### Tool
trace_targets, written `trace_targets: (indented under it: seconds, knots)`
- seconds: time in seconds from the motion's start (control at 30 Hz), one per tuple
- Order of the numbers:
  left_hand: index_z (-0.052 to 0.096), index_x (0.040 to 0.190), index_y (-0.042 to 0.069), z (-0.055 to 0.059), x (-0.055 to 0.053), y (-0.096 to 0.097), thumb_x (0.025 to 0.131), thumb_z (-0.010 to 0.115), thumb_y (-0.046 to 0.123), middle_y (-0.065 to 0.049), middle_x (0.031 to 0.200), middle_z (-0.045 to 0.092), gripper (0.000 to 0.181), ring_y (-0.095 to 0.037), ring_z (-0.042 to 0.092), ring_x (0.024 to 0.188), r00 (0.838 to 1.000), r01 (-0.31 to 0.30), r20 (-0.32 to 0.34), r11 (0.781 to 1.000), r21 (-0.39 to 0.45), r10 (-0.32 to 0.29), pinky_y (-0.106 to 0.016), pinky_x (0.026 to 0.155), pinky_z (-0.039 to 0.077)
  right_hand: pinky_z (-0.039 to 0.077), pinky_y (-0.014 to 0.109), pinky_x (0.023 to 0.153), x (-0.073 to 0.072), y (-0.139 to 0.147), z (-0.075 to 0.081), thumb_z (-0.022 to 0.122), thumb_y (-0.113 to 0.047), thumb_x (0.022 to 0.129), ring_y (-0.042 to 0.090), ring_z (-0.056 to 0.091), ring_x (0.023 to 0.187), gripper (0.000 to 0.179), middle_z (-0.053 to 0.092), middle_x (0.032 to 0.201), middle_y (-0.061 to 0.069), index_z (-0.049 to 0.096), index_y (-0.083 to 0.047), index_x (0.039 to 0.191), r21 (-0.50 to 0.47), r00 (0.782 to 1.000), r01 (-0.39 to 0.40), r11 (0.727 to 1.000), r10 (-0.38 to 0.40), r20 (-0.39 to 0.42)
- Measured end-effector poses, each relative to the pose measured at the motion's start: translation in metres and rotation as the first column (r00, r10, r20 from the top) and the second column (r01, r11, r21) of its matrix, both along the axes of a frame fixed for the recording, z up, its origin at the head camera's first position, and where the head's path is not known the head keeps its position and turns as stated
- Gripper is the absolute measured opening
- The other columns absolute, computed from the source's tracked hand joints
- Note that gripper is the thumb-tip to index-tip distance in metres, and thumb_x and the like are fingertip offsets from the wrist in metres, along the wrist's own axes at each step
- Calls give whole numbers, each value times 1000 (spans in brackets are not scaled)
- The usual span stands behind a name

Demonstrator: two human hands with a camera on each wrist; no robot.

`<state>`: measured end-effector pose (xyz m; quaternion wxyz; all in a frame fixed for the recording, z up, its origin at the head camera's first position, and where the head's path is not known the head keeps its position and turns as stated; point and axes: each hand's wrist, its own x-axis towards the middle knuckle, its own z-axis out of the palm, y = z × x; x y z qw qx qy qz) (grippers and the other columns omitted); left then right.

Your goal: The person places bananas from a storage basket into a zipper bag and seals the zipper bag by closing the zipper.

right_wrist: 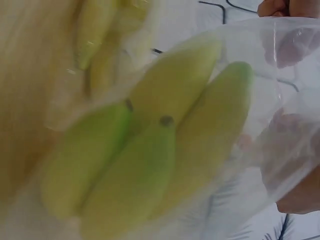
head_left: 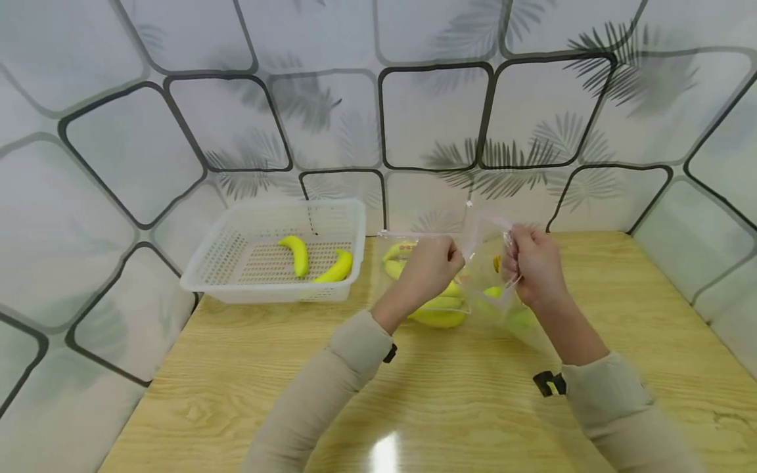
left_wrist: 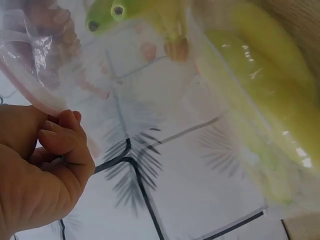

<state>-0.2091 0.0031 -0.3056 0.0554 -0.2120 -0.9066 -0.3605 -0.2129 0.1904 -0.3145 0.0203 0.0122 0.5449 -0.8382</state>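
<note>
My left hand (head_left: 434, 266) pinches the rim of a clear zip bag (right_wrist: 280, 85) between thumb and curled fingers. On the opposite side of its mouth, my right hand (head_left: 538, 266) grips the bunched plastic. Several yellow-green bananas (right_wrist: 135, 175) with dark-dotted tips lie inside this bag, blurred by the film in the right wrist view. Under and beside my left hand, a second clear bag (head_left: 414, 234) rests on the table, with several yellow bananas (head_left: 437, 318) in it. My left forearm and hand cover part of that second bag in the head view.
A white perforated plastic basket (head_left: 266, 289) stands at the back left, holding a curved banana (head_left: 298, 256) and another banana (head_left: 336, 268) near its right wall. Wood-grain table (head_left: 236, 381) extends toward me. Patterned sheeting (head_left: 437, 118) rises behind and at both sides.
</note>
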Motion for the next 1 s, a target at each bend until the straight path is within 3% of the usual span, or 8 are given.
trace_targets:
  seconds: [0.2, 0.4, 0.6, 0.8, 1.0]
  knots:
    - [43, 64, 12, -29, 1, -8, 94, 52, 3, 4, 53, 35, 32, -5, 27, 45, 998, -52, 36, 998, 23, 52, -18, 43, 22, 34, 18, 42, 4, -1, -21, 37, -28, 108, 5, 37, 48, 28, 42, 63, -6, 37, -8, 89, 12, 993, -26, 1000, 25, 112]
    - [54, 70, 9, -50, -3, -18, 96, 53, 7, 3, 57, 44, 26, -6, 34, 46, 988, -138, 76, 990, 17, 136, -18, 42, 27, 35, 17, 43, 7, -6, -30, 40, -30, 107, 4, 37, 50, 23, 42, 66, -6, 36, -10, 95, -72, 989, 2, 997, 8, 147]
    - [54, 74, 8, -64, -3, -28, 96, 52, 8, 2, 60, 46, 22, -7, 34, 47, 984, -151, 106, 985, 86, 141, -19, 44, 27, 34, 17, 41, 6, -18, -36, 41, -28, 107, 4, 37, 48, 25, 43, 64, -6, 39, -13, 87, -140, 990, 9, 990, 10, 138]
    - [59, 82, 6, -75, 2, -39, 97, 52, 8, 1, 62, 51, 17, -6, 36, 46, 979, -176, 129, 971, 164, 155, -18, 43, 28, 33, 16, 40, 6, -34, -37, 39, -30, 108, 4, 37, 48, 28, 42, 65, -6, 39, -14, 84, -150, 990, 25, 988, -4, 139]
    - [63, 83, 3, -86, 7, -49, 93, 55, 6, -1, 62, 55, 12, -7, 37, 45, 966, -249, 107, 955, 164, 234, -18, 41, 29, 32, 16, 39, 9, -40, -32, 40, -28, 108, 4, 36, 47, 33, 41, 63, -7, 42, -13, 79, -206, 988, 25, 978, 7, 154]
